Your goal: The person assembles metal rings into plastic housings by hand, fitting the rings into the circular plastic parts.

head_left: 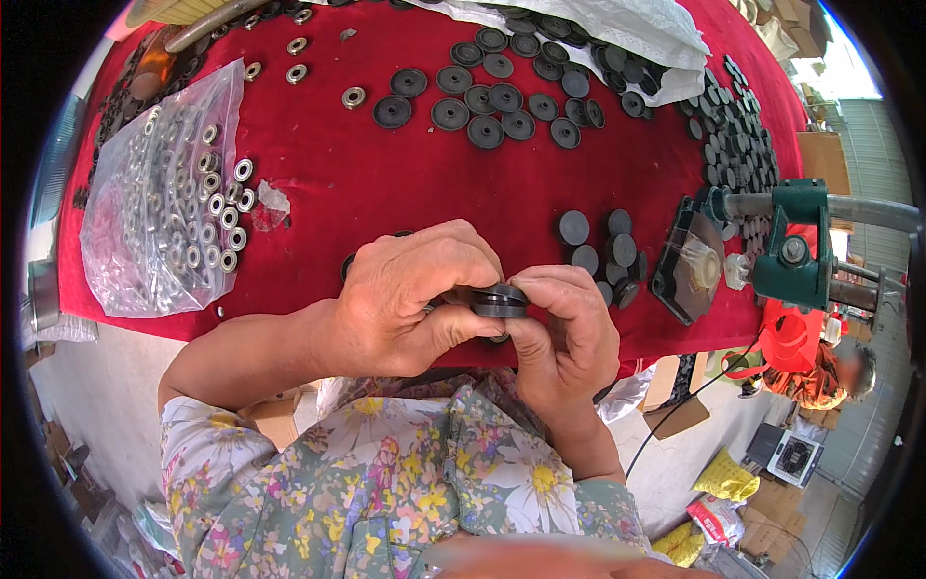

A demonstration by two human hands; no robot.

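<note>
Near the table's front edge, my left hand (415, 299) and my right hand (567, 333) face each other. Between their thumbs and fingertips they pinch a stack of black round plastic discs (500, 301), one on top of another with a groove showing around the side. Both hands are closed. Other dark parts peek out behind and under my left hand, mostly hidden by it. To the right of my right hand lie several plain black discs (573, 228), some leaning on each other.
A red cloth (318, 174) covers the table. On the left, a clear plastic bag (159, 212) spills metal ball bearings (236, 217). Black ribbed discs (449, 114) lie at the back near a white sack (637, 29). A green clamp-like metal fixture (793, 246) stands at the right.
</note>
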